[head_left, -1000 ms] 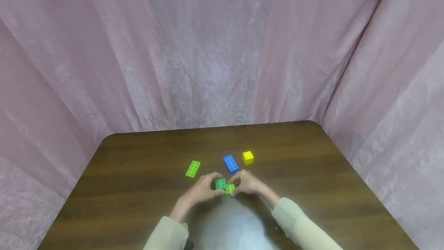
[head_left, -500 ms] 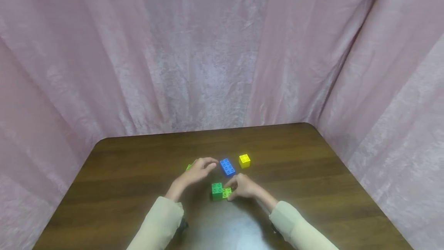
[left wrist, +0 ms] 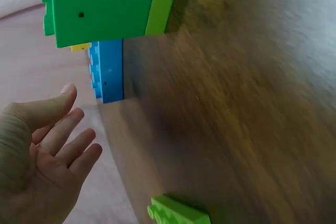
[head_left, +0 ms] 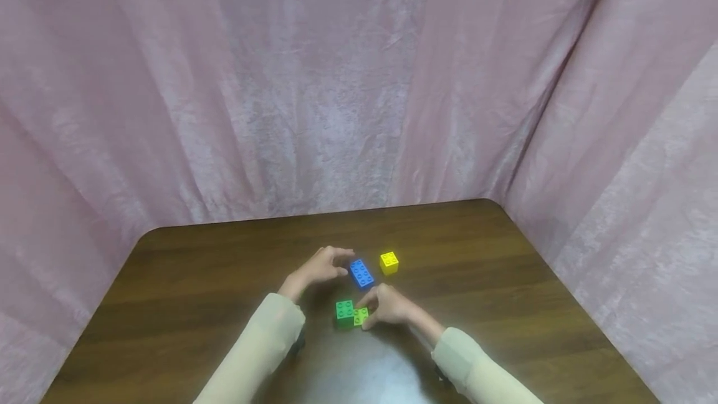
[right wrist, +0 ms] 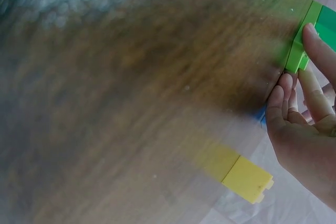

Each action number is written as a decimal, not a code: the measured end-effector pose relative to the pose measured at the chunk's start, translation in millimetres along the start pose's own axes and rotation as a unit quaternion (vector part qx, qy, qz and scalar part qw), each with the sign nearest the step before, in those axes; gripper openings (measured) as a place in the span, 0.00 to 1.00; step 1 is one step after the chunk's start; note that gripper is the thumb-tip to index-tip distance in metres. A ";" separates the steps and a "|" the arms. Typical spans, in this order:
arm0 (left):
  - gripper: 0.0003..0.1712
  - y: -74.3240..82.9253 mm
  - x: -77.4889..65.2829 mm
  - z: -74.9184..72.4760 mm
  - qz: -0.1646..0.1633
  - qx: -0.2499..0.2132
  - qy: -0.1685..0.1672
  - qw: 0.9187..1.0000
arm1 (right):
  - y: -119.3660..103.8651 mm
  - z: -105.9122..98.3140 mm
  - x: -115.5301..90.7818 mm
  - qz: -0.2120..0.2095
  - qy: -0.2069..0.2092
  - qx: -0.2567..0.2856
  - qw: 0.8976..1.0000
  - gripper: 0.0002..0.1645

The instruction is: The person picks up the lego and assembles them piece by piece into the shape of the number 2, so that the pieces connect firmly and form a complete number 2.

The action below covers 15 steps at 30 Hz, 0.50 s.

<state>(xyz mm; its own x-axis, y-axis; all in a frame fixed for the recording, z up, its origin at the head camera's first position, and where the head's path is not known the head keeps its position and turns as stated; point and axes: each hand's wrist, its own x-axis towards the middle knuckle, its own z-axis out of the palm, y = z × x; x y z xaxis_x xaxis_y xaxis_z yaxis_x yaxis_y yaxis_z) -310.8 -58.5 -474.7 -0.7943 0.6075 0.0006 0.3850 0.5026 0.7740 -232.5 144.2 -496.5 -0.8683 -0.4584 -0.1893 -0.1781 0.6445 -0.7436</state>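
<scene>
A: Holding what, with the right hand?
B: Pinching, between thumb and fingertips, the bare end of a flat lime-green plastic plate. On top of its other end, a square-topped dark green plastic brick.
A: And with the left hand?
B: Holding nothing, with fingers loose and parted, just beside a rectangular studded blue plastic brick. Apparently not touching, from the left wrist view.
A: Anything else on the dark brown wood-grained table?
B: Beyond the blue one, a cube-like yellow plastic brick. In the left wrist view only, a low lime-green studded plastic piece.
A: At which step?
B: Probably steadying the joined pair and lining up on the blue brick; grasp not yet made.
A: Calling for what next?
B: Likely closing left thumb and fingers across the blue sides, then lifting level, with a firm right-hand pinch on the plate.
</scene>
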 end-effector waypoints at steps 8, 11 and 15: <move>0.31 -6.7 8.2 12.4 -0.012 0.048 -0.014 0.999 | -0.6 2.6 0.2 -0.005 -0.006 -0.011 1.000 0.22; 0.31 -5.8 11.4 15.4 -0.011 0.060 -0.018 0.998 | 0.6 1.6 0.9 0.003 -0.005 -0.006 1.000 0.22; 0.32 -3.0 15.9 17.5 -0.012 0.076 -0.014 0.997 | 2.2 0.0 1.5 0.014 -0.002 0.000 1.000 0.22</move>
<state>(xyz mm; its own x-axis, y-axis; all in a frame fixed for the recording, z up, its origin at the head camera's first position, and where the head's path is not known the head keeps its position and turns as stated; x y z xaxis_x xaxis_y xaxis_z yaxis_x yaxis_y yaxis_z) -316.3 -39.5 -488.0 -0.7915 0.6100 -0.0372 0.4335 0.6033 0.6694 -234.2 144.9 -498.4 -0.8709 -0.4429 -0.2131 -0.1536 0.6570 -0.7381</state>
